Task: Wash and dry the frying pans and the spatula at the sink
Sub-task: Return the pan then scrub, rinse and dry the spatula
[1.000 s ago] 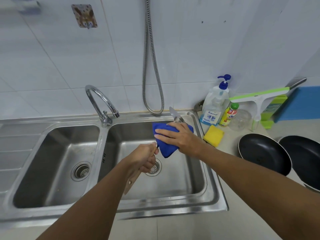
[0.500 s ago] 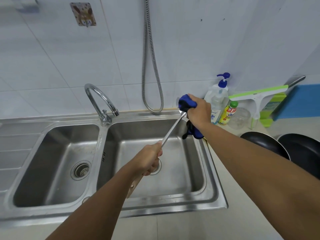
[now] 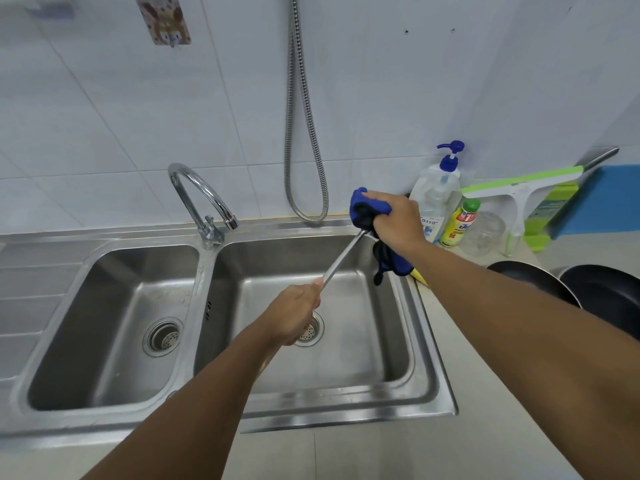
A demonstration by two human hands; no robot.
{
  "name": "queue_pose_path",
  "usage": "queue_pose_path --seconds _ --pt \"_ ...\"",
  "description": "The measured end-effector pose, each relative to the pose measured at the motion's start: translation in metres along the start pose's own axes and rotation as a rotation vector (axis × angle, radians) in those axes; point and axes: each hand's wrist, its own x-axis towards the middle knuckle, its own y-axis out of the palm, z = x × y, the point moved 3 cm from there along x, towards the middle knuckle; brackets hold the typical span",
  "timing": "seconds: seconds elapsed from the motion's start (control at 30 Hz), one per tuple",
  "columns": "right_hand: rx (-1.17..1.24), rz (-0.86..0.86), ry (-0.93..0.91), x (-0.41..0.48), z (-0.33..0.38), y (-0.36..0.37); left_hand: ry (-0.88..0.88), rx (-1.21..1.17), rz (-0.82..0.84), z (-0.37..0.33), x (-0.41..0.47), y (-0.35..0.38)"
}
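Head view: the spatula slants up-right from the left hand gripping its handle to the right hand clamping a blue cloth round its far end.

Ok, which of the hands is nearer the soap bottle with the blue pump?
Right. The right hand, gripping the blue cloth, sits just beside the soap bottle; the left hand holds the spatula handle farther off, over the sink drain.

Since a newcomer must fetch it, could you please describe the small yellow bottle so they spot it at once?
Find the double sink, then the counter beside its right back corner. Between the tall clear pump bottle and a clear jar stands the small yellow bottle; it alone has a green cap.
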Motion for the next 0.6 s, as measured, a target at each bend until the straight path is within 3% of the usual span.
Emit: queue_pose_path --seconds 0.13,0.3,0.6 --pt "0.089 -0.067 -0.151 -0.025 0.014 0.015 -0.019 -0.076 -0.024 -0.006 0.009 0.0" --pt "0.085 0.009 -0.191 -0.054 -0.008 0.015 -0.066 -0.134 -0.086 0.005 0.012 -0.008" --pt "0.134 -0.176 0.001 -0.058 -0.04 -0.023 -0.02 -0.132 -0.011 -0.001 0.007 0.01"
